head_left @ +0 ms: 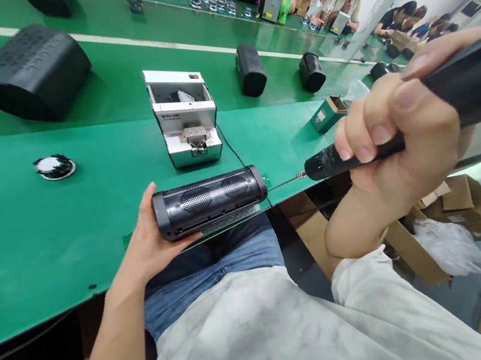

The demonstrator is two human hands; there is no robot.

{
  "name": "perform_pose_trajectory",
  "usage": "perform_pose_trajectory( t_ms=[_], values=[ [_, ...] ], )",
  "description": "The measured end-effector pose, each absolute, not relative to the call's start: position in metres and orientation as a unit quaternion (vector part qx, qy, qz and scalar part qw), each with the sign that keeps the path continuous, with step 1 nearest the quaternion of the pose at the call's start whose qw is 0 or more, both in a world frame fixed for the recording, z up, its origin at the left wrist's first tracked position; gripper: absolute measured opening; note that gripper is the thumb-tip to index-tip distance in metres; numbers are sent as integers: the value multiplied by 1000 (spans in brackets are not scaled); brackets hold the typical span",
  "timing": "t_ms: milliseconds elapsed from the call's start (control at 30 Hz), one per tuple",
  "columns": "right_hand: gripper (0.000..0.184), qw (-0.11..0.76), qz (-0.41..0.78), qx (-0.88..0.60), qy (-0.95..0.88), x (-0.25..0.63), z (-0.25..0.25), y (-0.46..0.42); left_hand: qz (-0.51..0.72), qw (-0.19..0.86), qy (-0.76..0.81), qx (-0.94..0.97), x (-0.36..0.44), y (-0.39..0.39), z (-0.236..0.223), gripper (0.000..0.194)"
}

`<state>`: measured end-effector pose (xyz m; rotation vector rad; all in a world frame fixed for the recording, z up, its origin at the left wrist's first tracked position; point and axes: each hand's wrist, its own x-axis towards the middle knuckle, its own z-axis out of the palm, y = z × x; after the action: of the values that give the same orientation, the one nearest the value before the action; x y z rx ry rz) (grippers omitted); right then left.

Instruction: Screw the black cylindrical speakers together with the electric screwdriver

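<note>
Right hand (pixel 417 119) was wrapped firmly around a black cylindrical power screwdriver (pixel 475 78). Its thin metal bit (pixel 285 183) reached the right end of a long black plastic casing (pixel 223 194) with two round perforated grilles; contact could not be told. Left hand (pixel 147 241) clasped the casing's left end, thumb above, fingers below. Beyond the casing stood a white metal box-shaped device (pixel 186 118); beneath and around it, a green tabletop (pixel 114 139).

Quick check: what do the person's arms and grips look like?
The left grip and right grip wear no gloves; no watch or bracelet shows. The right arm has a short, greyish-white sleeve; the left arm is bare as far as it shows.
</note>
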<state>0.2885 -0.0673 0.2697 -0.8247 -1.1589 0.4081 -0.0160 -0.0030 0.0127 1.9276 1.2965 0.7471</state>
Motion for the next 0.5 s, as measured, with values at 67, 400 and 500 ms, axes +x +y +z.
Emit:
perform_pose_trajectory(
  t_ms=[67, 400, 500],
  values=[
    [30, 747, 183, -350, -536, 289, 262, -69, 286, 341, 496, 745, -16, -4, 13, 144],
    [29, 760, 194, -313, -535, 294, 230, -56, 272, 330, 515, 743, -18, -8, 14, 138],
    [25, 725, 237, -342, -549, 293, 217, -53, 266, 281, 524, 759, -14, -9, 22, 125]
  ],
)
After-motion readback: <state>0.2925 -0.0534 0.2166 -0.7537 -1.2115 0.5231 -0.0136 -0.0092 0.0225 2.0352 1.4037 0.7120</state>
